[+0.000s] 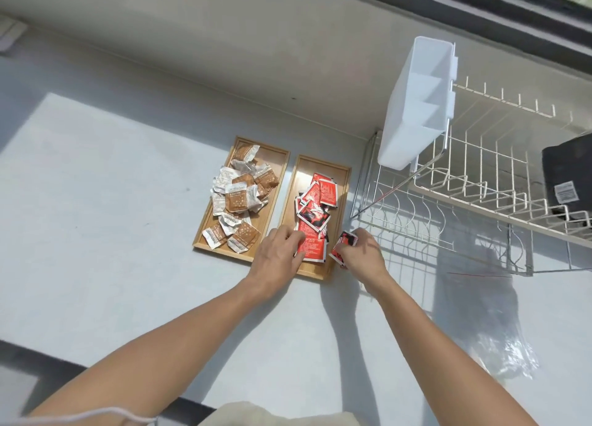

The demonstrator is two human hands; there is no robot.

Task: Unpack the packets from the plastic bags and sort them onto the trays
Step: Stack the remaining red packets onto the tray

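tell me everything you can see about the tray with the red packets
The right-hand wooden tray is a shallow, light-wood rectangle with a raised rim, lying flat on the pale counter beside the tray of brown packets. Red packets, some with black print, lie piled loosely inside. The left hand rests on packets at its near end; the right hand holds one red packet just past its right edge.

Brown-and-white speckled packets point(238, 201) are sitting in one light wooden tray point(278, 156), red-and-black packets point(315, 211) in the other wooden tray point(344, 172), white wire rack point(480, 185) glowing on the pale grey surface point(112, 201).
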